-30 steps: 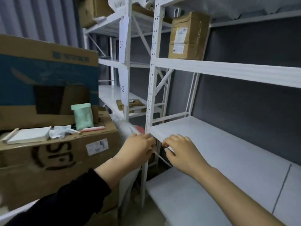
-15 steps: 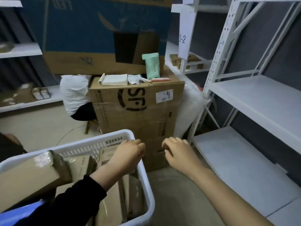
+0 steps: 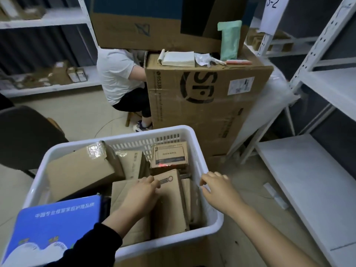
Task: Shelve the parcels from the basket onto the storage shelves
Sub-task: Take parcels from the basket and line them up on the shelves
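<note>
Down on the floor beside the white metal storage shelves (image 3: 317, 180), a white plastic basket with slotted walls (image 3: 134, 134) is sitting full of brown cardboard parcels. Inside it, the left hand (image 3: 142, 191) is reaching down from a black sleeve and resting on an upright brown cardboard parcel with a printed ring (image 3: 169, 205), its fingers (image 3: 154, 183) bending over the parcel's top edge; whether they are actually gripping it cannot be told. Just to the right, the right hand (image 3: 219, 189) is hovering at the basket's right rim with loosely curled fingers, holding nothing. A small labelled brown box (image 3: 169, 155) is standing against the far wall of the basket, a large taped brown carton (image 3: 81, 170) is leaning at the left, and a blue printed flat box (image 3: 54, 228) is lying in the near left corner. Behind the basket, a tall cardboard box with a black logo (image 3: 202, 97) is standing, with a seated person in a white shirt (image 3: 119, 74) just beside it.
</note>
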